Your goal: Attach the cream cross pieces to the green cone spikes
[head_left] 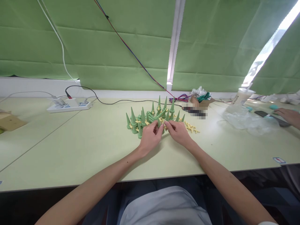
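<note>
Several green cones (132,117) stand upright in a cluster on the pale table, with green rods (151,117) lying among them. Small yellow pieces (192,127) are spread at the cluster's right side, and others sit around the cones. At the cluster's front edge, my left hand (152,133) has its fingers pinched beside a green cone; what lies between the fingertips is too small to name. Close to its right, my right hand (177,130) is also pinched, near a tiny yellow piece that my fingers partly hide.
A white power strip (69,105) and a cardboard piece (11,121) lie left. Behind are coiled cables (184,98) and an open box (202,101). Right are a cup (242,96), a plastic bag (250,122), a phone (272,118) and another person's hand (289,115).
</note>
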A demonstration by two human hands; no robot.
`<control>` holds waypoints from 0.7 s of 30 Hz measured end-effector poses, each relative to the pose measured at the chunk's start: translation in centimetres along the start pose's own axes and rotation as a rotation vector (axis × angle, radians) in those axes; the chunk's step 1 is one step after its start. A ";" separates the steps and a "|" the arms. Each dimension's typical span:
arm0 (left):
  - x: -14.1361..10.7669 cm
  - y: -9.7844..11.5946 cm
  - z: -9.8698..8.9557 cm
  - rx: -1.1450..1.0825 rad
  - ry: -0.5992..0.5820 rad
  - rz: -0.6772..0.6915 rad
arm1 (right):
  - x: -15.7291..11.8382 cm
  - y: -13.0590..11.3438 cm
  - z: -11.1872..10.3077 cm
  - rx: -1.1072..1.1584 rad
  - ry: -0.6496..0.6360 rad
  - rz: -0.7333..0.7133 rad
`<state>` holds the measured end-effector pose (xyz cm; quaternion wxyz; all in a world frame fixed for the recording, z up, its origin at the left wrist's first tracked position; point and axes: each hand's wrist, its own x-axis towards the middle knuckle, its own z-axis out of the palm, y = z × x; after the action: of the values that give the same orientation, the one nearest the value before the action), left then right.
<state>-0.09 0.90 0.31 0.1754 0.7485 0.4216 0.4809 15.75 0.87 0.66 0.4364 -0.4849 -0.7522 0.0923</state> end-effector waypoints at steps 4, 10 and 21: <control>0.1 -0.1 0.1 0.015 0.027 -0.011 | -0.1 -0.5 -0.2 0.083 -0.018 0.015; 0.1 -0.1 0.0 0.030 0.054 -0.037 | -0.3 -0.4 -0.4 0.158 -0.041 -0.049; 0.0 -0.1 0.0 0.010 0.018 -0.014 | -0.1 0.1 0.0 0.037 0.021 -0.032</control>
<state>-0.09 0.94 0.23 0.1712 0.7421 0.4306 0.4842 15.79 0.81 0.55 0.4546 -0.4656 -0.7535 0.0940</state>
